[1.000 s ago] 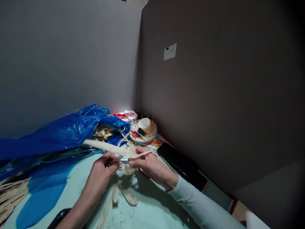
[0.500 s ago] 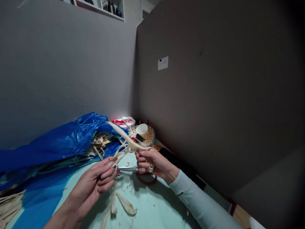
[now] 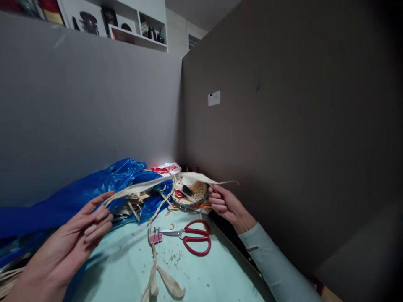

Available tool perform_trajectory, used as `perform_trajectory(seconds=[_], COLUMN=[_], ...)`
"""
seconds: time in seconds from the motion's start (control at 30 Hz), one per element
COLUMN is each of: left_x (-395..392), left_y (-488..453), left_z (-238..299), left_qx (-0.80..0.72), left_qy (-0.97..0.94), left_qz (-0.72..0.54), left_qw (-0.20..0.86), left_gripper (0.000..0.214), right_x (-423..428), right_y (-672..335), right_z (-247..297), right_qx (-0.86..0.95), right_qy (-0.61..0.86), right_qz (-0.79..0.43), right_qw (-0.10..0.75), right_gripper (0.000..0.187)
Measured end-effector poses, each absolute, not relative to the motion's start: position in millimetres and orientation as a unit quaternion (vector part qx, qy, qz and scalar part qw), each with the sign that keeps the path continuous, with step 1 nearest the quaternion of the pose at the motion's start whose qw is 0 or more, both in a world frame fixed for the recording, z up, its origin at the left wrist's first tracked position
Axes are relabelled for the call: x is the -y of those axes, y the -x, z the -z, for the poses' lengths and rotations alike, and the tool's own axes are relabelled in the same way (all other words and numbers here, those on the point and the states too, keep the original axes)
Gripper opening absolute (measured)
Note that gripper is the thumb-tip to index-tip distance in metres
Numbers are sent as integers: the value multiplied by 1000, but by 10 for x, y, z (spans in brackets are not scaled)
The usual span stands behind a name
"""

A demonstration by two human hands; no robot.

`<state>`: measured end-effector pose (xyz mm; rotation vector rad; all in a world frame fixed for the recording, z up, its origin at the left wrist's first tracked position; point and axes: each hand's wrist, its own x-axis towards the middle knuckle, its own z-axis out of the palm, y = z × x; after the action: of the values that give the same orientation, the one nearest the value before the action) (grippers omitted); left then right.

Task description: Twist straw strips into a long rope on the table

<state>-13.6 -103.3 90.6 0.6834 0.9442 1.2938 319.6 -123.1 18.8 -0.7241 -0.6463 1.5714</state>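
Note:
A long pale dried leaf strip (image 3: 157, 183) is stretched between my two hands above the table. My left hand (image 3: 83, 233) pinches its left end, fingers pressed together. My right hand (image 3: 225, 205) grips its right end, with a thin tail sticking out past the fingers. Thin strands hang from the strip's middle down to a pink binder clip (image 3: 155, 238) and more leaf pieces (image 3: 165, 285) on the table. Red-handled scissors (image 3: 192, 239) lie on the pale green table (image 3: 201, 277) between my hands.
A blue plastic bag (image 3: 78, 197) with dried strips spilling out lies at the left. A round woven tray (image 3: 195, 193) with a white cup stands in the corner, next to a red-and-white packet (image 3: 165, 168). Grey partition walls close the back and right. A shelf hangs above.
My hands have pulled apart, drawing the strip out flat between them. The right hand moved right, toward the tray, uncovering the scissors. The view has tilted up.

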Motion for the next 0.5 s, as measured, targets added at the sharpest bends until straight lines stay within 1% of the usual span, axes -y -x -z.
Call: perform_trajectory(seconds=[0.1,0.17,0.27,0.33,0.4,0.5], left_x=[1009,991,997,1049,1141,1298], left_y=[184,193,118,-15,-197,-463], left_z=[-874,-836,-764,-694,-599,-422], left_qx=[-381,-383,-391,-395,-398,-377], left_qy=[-257,-233,-265,-310,-351,-401], left_qz=[-585,-600,-602,-575,-535,-463], left_qw=[668,662,644,646,658,695], left_gripper=[45,42,34,28,24,36], right_x=[1217,1235,1285,1336,1406,1534], right_y=[-3201,-3150,-2957,-2749,-2509,-2180], right_z=[-173,-189,-223,-228,-213,-169], right_qx=[235,212,191,187,200,260], right_qy=[286,273,266,275,302,321], right_qz=[-656,-651,-652,-659,-673,-684], right_qw=[658,676,684,675,645,601], right_gripper=[29,29,31,33,33,37])
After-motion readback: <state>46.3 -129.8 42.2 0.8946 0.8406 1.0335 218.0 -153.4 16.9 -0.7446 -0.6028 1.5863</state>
